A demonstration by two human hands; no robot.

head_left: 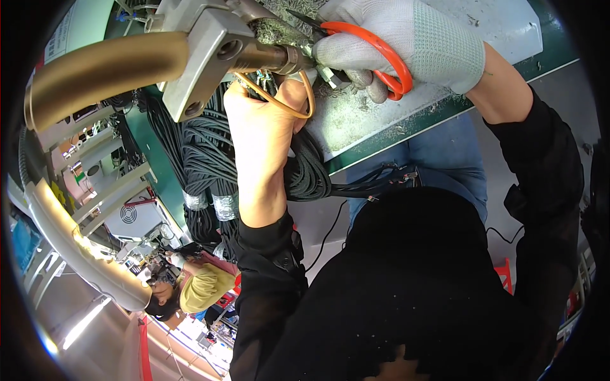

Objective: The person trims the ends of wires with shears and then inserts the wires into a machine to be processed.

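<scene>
Red-handled scissors (375,47) are held in my gloved right hand (387,47), with the dark blades pointing to the upper left. One handle loop passes around the gloved fingers. Just beneath those fingers a small shiny metal piece (328,76) shows; whether they grip it I cannot tell. My bare left hand (264,124) is closed below a metal nozzle (273,58), its fingertips hidden behind the nozzle and a thin tan tube loop (298,113). Small light-coloured wire ends (262,79) show by the left fingers.
A metal bracket (206,63) and a thick bronze-coloured arm (108,73) reach in from the left. Bundles of black cables (213,149) lie beside my left forearm. Wire clippings (356,105) litter the pale work mat (502,25). A person in yellow (206,289) sits farther off.
</scene>
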